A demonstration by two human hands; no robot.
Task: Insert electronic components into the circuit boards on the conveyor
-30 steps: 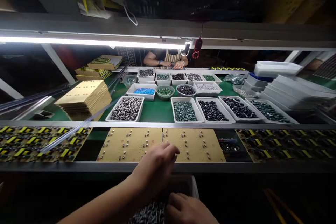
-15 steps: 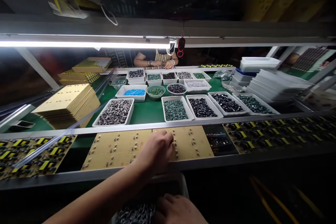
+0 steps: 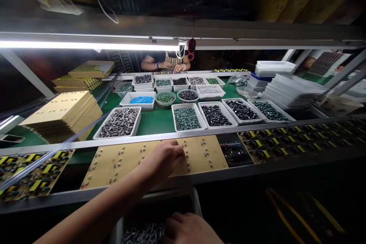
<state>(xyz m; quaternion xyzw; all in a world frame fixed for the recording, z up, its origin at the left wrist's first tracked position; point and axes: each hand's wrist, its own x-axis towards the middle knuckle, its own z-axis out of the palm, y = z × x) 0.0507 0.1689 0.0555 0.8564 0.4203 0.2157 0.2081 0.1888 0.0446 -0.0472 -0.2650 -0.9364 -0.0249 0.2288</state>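
My left hand (image 3: pixel 168 155) is over the tan circuit board (image 3: pixel 114 166), its fingers bent down in a pinch near the middle. Whatever its fingertips hold is hidden behind the hand. Small metal parts stand in rows across this board. Below the rail, my right hand (image 3: pixel 190 229) reaches into a pale tray (image 3: pixel 197 202), beside a heap of small dark metallic components (image 3: pixel 143 233). Its fingers are curled and in shadow, so anything between them cannot be made out.
White trays of components (image 3: pixel 188 118) line the green bench beyond the rail (image 3: pixel 148 138). A stack of bare boards (image 3: pixel 61 116) stands left. Filled boards (image 3: pixel 288 141) lie right. A clear plastic strip (image 3: pixel 54 158) crosses the left side. A co-worker's hands (image 3: pixel 171 66) are opposite.
The whole view has shifted a little, so the bench things sit farther left. Both hands keep nearly the same places over the board and in the tray.
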